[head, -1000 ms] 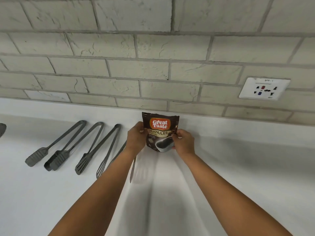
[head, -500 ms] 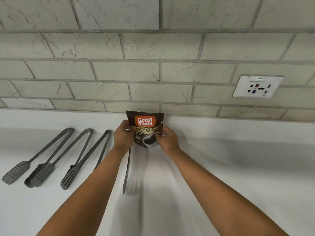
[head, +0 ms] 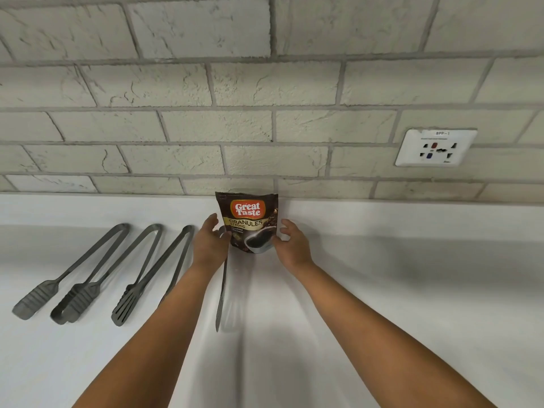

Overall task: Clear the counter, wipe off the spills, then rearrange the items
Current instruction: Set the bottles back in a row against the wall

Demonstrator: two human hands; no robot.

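A dark brown coffee pouch (head: 248, 221) labelled Great Taste Granules stands upright on the white counter (head: 412, 290) against the low back ledge. My left hand (head: 209, 242) is just left of the pouch with fingers spread and relaxed; its thumb is at the pouch's edge. My right hand (head: 293, 244) is just right of it, fingers loose, with a small gap to the pouch. Neither hand grips the pouch.
Three grey tongs (head: 88, 272) lie in a row on the counter to the left. A fourth utensil (head: 222, 290) lies partly under my left forearm. A brick wall rises behind, with a white power socket (head: 436, 147) at the right.
Both hands held the pouch by its sides before. Now the fingers have opened and drawn slightly away, and the pouch stands by itself against the ledge.
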